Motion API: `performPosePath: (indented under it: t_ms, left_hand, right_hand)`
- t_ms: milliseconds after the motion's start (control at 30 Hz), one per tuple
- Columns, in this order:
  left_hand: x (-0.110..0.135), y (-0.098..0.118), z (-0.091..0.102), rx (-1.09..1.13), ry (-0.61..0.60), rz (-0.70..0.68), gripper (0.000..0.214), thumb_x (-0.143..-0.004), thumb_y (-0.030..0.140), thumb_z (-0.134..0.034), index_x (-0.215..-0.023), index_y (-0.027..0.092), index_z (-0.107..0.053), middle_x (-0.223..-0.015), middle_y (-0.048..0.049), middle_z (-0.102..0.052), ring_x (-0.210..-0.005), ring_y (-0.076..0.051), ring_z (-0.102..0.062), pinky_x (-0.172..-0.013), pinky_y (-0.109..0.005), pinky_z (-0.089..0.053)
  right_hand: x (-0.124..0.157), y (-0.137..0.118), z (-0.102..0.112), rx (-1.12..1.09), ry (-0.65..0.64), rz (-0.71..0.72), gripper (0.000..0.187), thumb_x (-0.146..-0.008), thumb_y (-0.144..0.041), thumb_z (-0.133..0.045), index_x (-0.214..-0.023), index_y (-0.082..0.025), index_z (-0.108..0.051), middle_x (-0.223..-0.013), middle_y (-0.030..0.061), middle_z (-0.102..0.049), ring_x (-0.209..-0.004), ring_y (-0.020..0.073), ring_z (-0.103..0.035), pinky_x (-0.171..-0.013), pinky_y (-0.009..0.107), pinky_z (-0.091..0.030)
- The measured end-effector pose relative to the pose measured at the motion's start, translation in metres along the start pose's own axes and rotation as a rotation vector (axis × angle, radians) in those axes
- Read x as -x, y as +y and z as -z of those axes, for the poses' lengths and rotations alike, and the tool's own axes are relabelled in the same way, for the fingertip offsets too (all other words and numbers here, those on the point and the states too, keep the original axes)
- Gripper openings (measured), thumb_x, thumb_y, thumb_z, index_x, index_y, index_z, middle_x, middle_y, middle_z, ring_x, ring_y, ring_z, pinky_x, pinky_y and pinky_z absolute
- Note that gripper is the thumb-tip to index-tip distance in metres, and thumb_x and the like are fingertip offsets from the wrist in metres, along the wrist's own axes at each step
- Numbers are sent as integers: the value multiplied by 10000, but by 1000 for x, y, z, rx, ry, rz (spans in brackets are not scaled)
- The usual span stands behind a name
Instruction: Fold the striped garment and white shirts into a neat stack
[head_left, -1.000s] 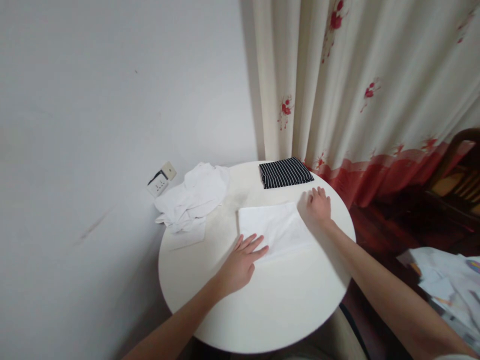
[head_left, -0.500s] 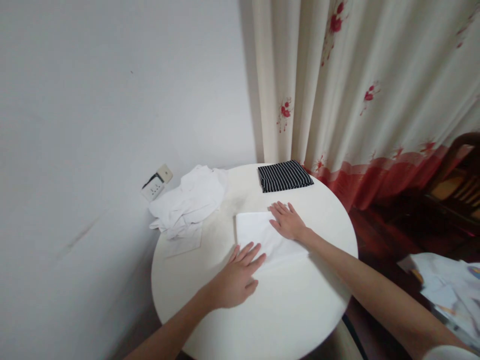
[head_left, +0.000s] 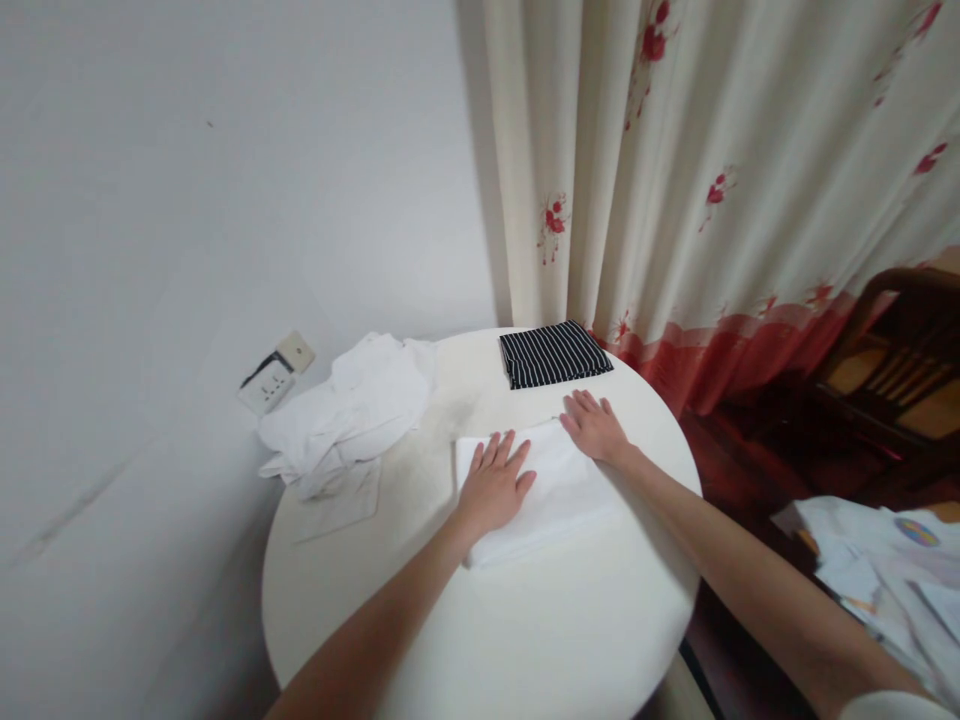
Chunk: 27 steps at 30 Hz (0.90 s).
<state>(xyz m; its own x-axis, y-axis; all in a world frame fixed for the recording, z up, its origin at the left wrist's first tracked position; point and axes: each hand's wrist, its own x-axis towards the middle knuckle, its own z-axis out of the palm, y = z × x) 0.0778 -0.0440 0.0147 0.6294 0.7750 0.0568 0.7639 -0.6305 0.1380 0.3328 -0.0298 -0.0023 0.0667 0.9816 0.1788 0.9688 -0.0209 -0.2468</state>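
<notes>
I see the left hand (head_left: 496, 485) lying palm down, its fingers spread apart and clamped on nothing. Under it is the folded white cloth (head_left: 555, 500), which extends from this hand toward the right hand (head_left: 594, 424). That one lies at the cloth's far edge, fingers slightly apart, also without grip. Ahead of the right hand, a little to its left, I have the striped cloth (head_left: 556, 354). Farther out, left of the left hand, sits the rumpled pile (head_left: 367, 400). The table (head_left: 562, 640) is beneath both hands.
</notes>
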Motion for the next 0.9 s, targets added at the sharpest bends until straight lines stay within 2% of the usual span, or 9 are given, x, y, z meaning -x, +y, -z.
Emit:
performPosePath:
  t_ms: [67, 133, 200, 300, 400, 467, 633, 767, 900]
  left_hand:
    - [2, -2, -1, 16, 5, 2, 555, -1028, 463, -400, -1546, 266, -396, -1660, -85, -276, -1538, -340, -186, -1235, -565, -159]
    - [2, -1, -2, 31, 18, 1, 550, -1024, 455, -409, -1543, 273, -400, -1660, -78, -278, -1538, -338, -189, -1235, -565, -157]
    - [2, 2, -3, 36, 35, -2, 543, -1021, 450, -416, -1535, 275, -413, -1658, -76, -284, -1538, -335, -191, -1237, -564, -150]
    - [2, 5, -4, 29, 48, -3, 537, -1020, 443, -421, -1530, 275, -423, -1656, -77, -290, -1538, -332, -194, -1238, -562, -152]
    - [2, -4, -1, 31, 40, -12, 539, -1016, 439, -429, -1535, 295, -414, -1655, -57, -294, -1535, -316, -213, -1241, -540, -163]
    - [1, -21, 3, 23, 22, 19, 550, -1010, 466, -432, -1536, 307, -407, -1648, -49, -312, -1534, -318, -215, -1236, -553, -157]
    - [-4, -75, 8, 169, -65, 293, 580, -1019, 427, -355, -1554, 202, -349, -1636, -131, -314, -1524, -353, -230, -1179, -639, -196]
    - [-8, -90, 9, 306, 15, 361, 537, -1041, 393, -280, -1520, 178, -389, -1619, -132, -354, -1523, -296, -255, -1216, -560, -166]
    - [-7, -98, 25, 459, 119, 472, 547, -1049, 409, -222, -1465, 138, -451, -1569, -164, -434, -1467, -240, -386, -1183, -403, -320]
  right_hand:
    - [-3, 6, 6, -24, 76, -154, 573, -1057, -400, -238, -1502, -88, -418, -1588, 194, -385, -1492, 308, -309, -1172, 537, -279]
    - [3, -5, 9, -48, 153, -213, 570, -1058, -382, -208, -1489, -83, -430, -1585, 197, -388, -1496, 307, -300, -1162, 528, -303]
    - [18, -28, 7, -51, 168, -101, 561, -1054, -387, -224, -1497, -112, -431, -1609, 170, -356, -1520, 294, -243, -1186, 522, -268]
    - [44, -64, -3, -32, 57, 144, 580, -1050, -428, -245, -1536, -148, -393, -1641, 130, -303, -1541, 269, -184, -1223, 520, -186]
    - [56, -80, -11, -4, -36, 171, 613, -1043, -452, -256, -1553, -132, -371, -1644, 138, -281, -1542, 273, -182, -1234, 525, -137]
    - [56, -79, -13, 15, -48, 147, 635, -1035, -462, -271, -1569, -123, -338, -1652, 140, -252, -1545, 273, -170, -1236, 524, -126]
    - [49, -71, -13, 5, -39, 82, 644, -1022, -463, -297, -1572, -130, -319, -1662, 133, -222, -1550, 281, -147, -1222, 587, -122]
    - [42, -59, -12, -241, 27, -68, 639, -984, -419, -385, -1551, -125, -355, -1645, 146, -278, -1539, 280, -193, -1226, 546, -188]
    - [36, -24, 0, -533, 97, -328, 628, -988, -405, -343, -1505, -54, -404, -1535, 207, -460, -1431, 269, -431, -1182, 431, -338]
